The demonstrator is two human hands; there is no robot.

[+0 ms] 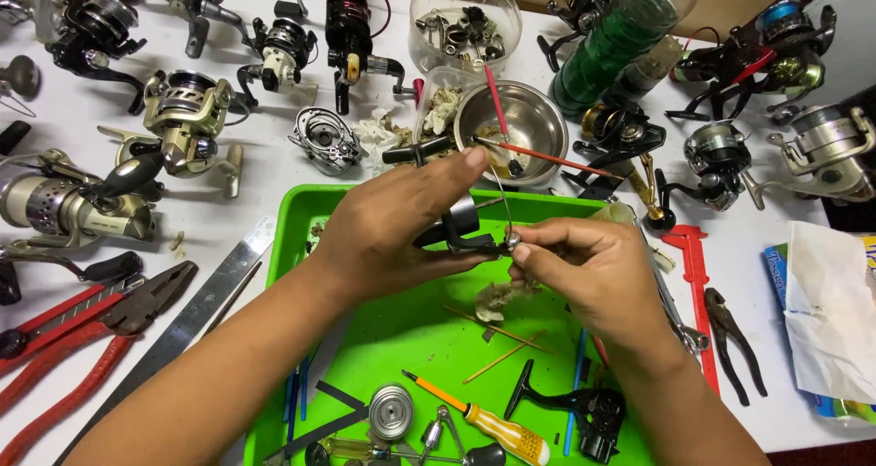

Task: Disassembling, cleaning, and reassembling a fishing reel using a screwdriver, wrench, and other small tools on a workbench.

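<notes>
Between both hands, above green tray: left hand clamps black reel rotor, right hand pinches bail wire end; best kept steady, turning gently.

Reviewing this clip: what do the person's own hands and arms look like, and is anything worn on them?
Both the left hand and right hand are bare, without gloves. No rings, watch or bracelet show. The forearms are uncovered to the frame edge; no sleeves are visible.

Left hand, right hand hold black reel part above green tray.
</notes>
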